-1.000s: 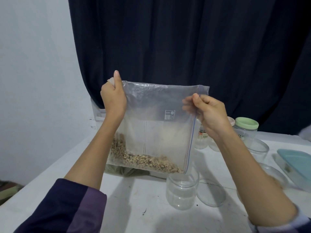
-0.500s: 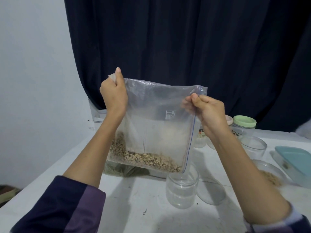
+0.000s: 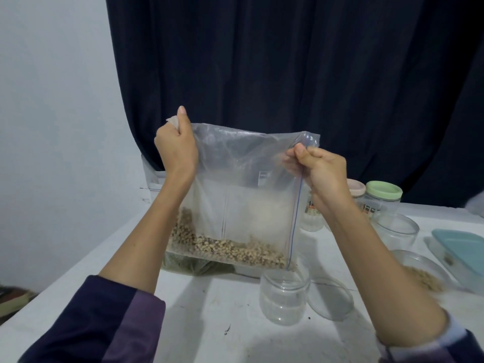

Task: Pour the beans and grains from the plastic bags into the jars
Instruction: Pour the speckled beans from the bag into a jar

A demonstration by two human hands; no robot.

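Note:
I hold a clear zip bag (image 3: 251, 189) up in the air above the white table (image 3: 209, 323). My left hand (image 3: 176, 148) grips its top left corner. My right hand (image 3: 318, 169) pinches the blue-lined zip edge near the top right corner. Pale beans (image 3: 230, 248) lie along the bag's lower edge. An open, empty clear jar (image 3: 284, 297) stands on the table right under the bag's lower right corner. Its clear lid (image 3: 331, 298) lies flat beside it on the right.
Behind the bag lies another bag of green grains (image 3: 188, 265). At the right stand a green-lidded jar (image 3: 383, 196), a pink-lidded jar (image 3: 356, 188), an open jar (image 3: 396, 230), a container with pale grains (image 3: 421, 273) and a teal-lidded box (image 3: 463, 247). A dark curtain hangs behind.
Both hands still hold the bag the same way. It hangs slightly higher and the beans have settled a little toward the lower right corner.

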